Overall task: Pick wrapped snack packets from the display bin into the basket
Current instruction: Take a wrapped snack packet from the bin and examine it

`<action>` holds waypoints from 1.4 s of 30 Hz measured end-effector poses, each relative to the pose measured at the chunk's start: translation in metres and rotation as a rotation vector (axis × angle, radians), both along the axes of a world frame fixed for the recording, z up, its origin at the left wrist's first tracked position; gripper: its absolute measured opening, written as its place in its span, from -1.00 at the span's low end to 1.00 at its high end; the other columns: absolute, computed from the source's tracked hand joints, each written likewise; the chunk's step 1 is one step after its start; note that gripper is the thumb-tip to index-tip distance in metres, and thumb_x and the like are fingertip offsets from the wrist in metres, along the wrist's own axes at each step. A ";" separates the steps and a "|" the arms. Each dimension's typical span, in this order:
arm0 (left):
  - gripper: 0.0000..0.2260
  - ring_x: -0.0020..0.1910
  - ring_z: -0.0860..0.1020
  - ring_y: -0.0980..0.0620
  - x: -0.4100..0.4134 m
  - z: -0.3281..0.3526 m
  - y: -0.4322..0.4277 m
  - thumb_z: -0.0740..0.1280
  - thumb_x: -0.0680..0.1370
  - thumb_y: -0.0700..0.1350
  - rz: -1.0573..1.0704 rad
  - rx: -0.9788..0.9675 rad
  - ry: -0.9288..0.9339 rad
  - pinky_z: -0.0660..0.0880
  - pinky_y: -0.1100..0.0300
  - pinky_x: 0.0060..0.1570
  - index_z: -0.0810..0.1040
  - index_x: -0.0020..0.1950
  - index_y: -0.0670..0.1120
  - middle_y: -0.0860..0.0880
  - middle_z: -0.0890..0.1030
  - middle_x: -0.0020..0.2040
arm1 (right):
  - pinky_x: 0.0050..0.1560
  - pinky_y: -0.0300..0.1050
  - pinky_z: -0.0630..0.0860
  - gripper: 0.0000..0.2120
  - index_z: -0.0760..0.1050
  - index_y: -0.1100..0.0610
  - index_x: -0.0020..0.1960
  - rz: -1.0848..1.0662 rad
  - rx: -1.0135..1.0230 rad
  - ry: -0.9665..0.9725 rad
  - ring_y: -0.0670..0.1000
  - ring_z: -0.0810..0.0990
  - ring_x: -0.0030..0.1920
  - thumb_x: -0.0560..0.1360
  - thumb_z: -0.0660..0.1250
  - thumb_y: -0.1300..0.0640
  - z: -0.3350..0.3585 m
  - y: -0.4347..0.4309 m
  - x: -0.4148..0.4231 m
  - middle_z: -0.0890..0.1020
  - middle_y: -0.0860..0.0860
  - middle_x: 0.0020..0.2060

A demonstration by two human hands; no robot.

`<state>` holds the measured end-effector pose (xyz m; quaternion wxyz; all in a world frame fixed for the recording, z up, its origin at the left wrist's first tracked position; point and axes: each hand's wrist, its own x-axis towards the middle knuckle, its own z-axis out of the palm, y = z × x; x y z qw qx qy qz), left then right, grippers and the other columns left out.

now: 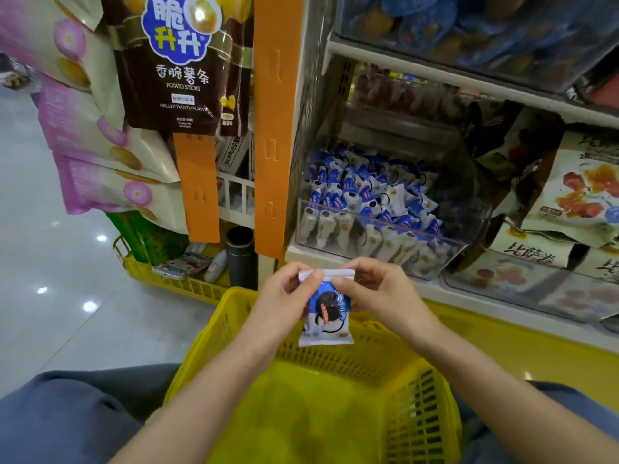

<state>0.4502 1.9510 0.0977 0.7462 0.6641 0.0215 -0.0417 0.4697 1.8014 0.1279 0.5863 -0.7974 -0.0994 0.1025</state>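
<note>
A blue-and-white wrapped snack packet (326,313) hangs upright above the far rim of the yellow basket (335,413). My left hand (284,296) pinches its top left corner and my right hand (375,289) pinches its top right corner. Behind my hands, a clear display bin (385,239) on the low shelf holds several more of the same packets (365,192). The basket sits in front of me between my knees, and no packets show inside it.
Larger snack bags (576,195) fill the bin to the right. Orange hanging strips (271,128) and potato-stick bags (181,61) hang at left. A second yellow basket (160,272) with a dark flask (240,256) stands on the tiled floor.
</note>
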 end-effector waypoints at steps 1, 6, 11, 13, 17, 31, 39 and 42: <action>-0.87 -0.25 0.62 0.15 0.000 -0.002 -0.001 0.26 0.57 -0.10 0.012 0.020 0.005 0.52 0.30 -0.34 0.51 -0.13 -0.12 -0.03 0.62 -0.25 | -0.38 -0.35 0.48 -0.87 0.53 0.06 -0.20 0.000 -0.019 -0.028 -0.17 0.54 -0.34 0.47 0.35 0.25 -0.003 0.000 -0.002 0.60 0.00 -0.33; -0.82 -0.34 0.60 0.19 0.002 -0.007 -0.004 0.25 0.57 -0.12 0.014 0.067 0.062 0.46 0.35 -0.44 0.50 -0.22 -0.07 0.04 0.60 -0.36 | -0.21 -0.17 0.51 -0.96 0.59 0.04 -0.16 -0.019 -0.305 -0.363 -0.16 0.55 -0.26 0.46 0.38 0.12 -0.010 0.000 -0.006 0.60 -0.13 -0.30; -0.80 -0.32 0.60 0.21 0.002 -0.010 -0.006 0.24 0.58 -0.10 -0.025 0.070 0.130 0.44 0.39 -0.44 0.50 -0.25 -0.03 0.08 0.60 -0.36 | -0.24 -0.13 0.51 -0.93 0.59 0.08 -0.09 0.105 -0.581 -0.656 -0.12 0.52 -0.23 0.48 0.36 0.09 -0.013 -0.007 -0.010 0.58 -0.09 -0.23; -0.85 -0.24 0.63 0.15 0.003 -0.011 -0.007 0.25 0.57 -0.06 -0.030 0.043 0.167 0.48 0.34 -0.35 0.54 -0.15 -0.06 0.00 0.65 -0.24 | -0.26 -0.29 0.45 -0.94 0.58 0.05 -0.12 0.045 -0.501 -0.559 -0.15 0.51 -0.26 0.49 0.35 0.08 -0.015 -0.007 -0.009 0.58 -0.13 -0.28; -0.76 -0.09 0.63 0.00 0.004 -0.013 -0.006 0.35 0.49 0.01 -0.038 -0.002 0.266 0.54 0.07 -0.02 0.53 0.05 -0.13 -0.10 0.67 -0.05 | -0.30 -0.33 0.50 -0.89 0.50 0.07 -0.20 -0.213 -0.171 -0.221 -0.15 0.56 -0.33 0.50 0.32 0.17 -0.016 -0.007 0.000 0.60 -0.07 -0.32; -0.86 -0.27 0.53 0.11 0.003 -0.007 0.007 0.26 0.56 -0.16 0.216 0.244 -0.099 0.45 0.22 -0.24 0.58 -0.15 -0.09 -0.06 0.60 -0.26 | 0.09 -0.15 0.49 -0.46 0.28 0.18 0.33 0.022 -0.271 0.112 0.01 0.54 0.10 0.42 0.42 0.22 -0.023 -0.002 -0.013 0.51 0.04 0.17; -0.87 -0.33 0.52 0.28 -0.004 -0.013 0.000 0.29 0.55 -0.12 0.022 0.435 -0.211 0.39 0.41 -0.37 0.56 -0.18 -0.03 0.07 0.58 -0.32 | -0.07 -0.02 0.58 -0.95 0.58 0.04 -0.08 -0.044 -0.191 -0.206 -0.05 0.63 -0.15 0.48 0.36 0.14 -0.023 -0.003 -0.010 0.67 -0.05 -0.20; -0.88 -0.34 0.52 0.30 -0.005 -0.011 -0.001 0.29 0.55 -0.11 0.022 0.436 -0.224 0.37 0.43 -0.40 0.56 -0.18 -0.03 0.09 0.56 -0.35 | -0.17 -0.08 0.61 -0.97 0.59 0.07 -0.12 -0.061 -0.130 -0.143 0.00 0.65 -0.20 0.47 0.37 0.15 -0.024 -0.004 -0.010 0.68 -0.01 -0.25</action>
